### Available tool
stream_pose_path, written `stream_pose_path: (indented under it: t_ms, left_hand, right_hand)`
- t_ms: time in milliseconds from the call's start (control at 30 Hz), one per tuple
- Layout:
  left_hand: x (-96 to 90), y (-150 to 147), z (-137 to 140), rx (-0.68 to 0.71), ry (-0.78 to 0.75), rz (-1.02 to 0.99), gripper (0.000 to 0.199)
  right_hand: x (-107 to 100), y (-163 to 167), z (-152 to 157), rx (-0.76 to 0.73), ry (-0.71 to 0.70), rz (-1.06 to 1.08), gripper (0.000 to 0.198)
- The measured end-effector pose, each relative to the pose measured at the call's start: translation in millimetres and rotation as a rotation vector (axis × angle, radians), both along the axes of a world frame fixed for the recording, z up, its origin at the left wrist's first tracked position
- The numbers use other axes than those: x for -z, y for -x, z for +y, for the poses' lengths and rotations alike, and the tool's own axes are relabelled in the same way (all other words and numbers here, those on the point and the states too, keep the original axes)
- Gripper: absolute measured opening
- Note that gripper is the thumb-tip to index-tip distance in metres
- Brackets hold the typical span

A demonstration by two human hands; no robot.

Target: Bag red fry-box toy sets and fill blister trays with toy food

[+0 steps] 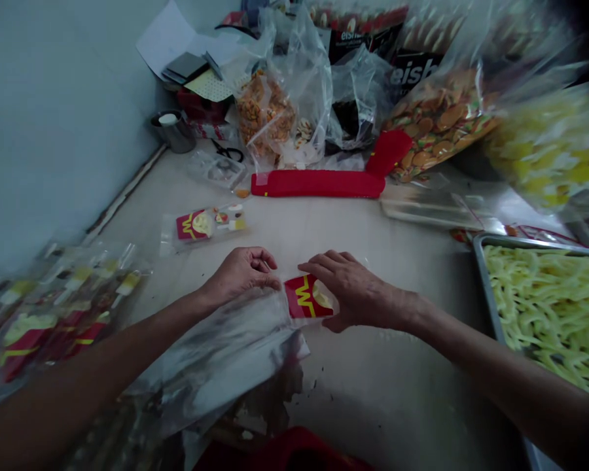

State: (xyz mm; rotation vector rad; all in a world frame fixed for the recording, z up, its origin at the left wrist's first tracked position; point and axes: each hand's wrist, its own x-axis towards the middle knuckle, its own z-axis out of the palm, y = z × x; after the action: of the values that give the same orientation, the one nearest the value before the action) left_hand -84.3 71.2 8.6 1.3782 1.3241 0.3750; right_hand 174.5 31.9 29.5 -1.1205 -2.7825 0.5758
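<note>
My right hand (pixel 351 288) arches over a small red packet (pixel 300 297) with a yellow zigzag mark, its fingers along the far side and its thumb at the near side. Pale yellow pieces show at the packet's open end, partly hidden by the palm. Clear plastic surrounds the packet. My left hand (pixel 250 271) is closed in a pinch at the left edge of this clear plastic wrapper, just beside the packet. Below the left hand lies a stack of clear plastic bags (pixel 230 353). Further back on the table rests a filled packet (pixel 196 226) in a clear bag.
Several filled packets (pixel 73 320) lie at the left. A metal tray of pale yellow strips (pixel 544 307) stands at right. Flat red cartons (pixel 319 184), black scissors (pixel 228 152), a metal cup (pixel 174 131) and bags of orange sweets (pixel 446 118) line the back.
</note>
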Motion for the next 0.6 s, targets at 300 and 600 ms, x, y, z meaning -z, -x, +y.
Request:
stream_pose_path:
  t_ms: [300, 600]
  left_hand:
    - [-14.1, 8, -8, 0.441, -0.015, 0.036, 0.026]
    - [-29.6, 10, -54, 0.326, -0.835, 0.597, 0.035]
  right_hand:
    - [-4, 30, -14, -0.095, -0.114, -0.103, 0.085]
    - [-2, 111, -74, 0.524, -0.005, -0.106, 0.100]
